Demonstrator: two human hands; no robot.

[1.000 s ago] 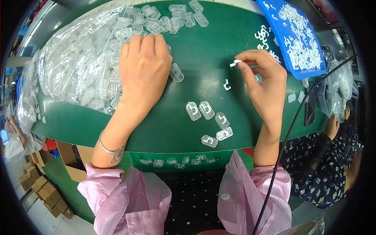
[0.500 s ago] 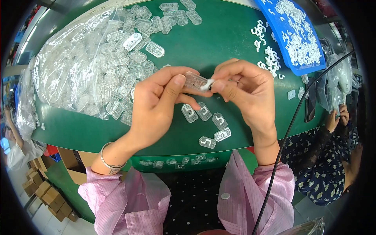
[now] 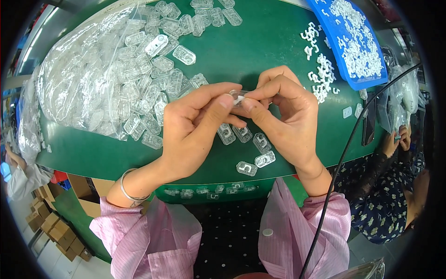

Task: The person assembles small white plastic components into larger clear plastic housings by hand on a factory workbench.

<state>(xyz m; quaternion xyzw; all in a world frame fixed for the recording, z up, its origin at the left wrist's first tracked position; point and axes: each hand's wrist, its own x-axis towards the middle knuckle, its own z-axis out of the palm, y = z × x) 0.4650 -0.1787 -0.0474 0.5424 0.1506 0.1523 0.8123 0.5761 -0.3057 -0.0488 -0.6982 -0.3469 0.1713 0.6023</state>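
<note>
Fingers (image 3: pixel 218 109) around case (image 3: pixel 239 94), long axis crosswise

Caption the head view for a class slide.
Left hand and right hand hold a white piece at a clear case.

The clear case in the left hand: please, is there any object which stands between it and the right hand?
Nothing visible stands in the way. The right hand's fingertips appear to meet the clear case directly, opposite the left hand. Fingers partly hide the white piece there.
</note>
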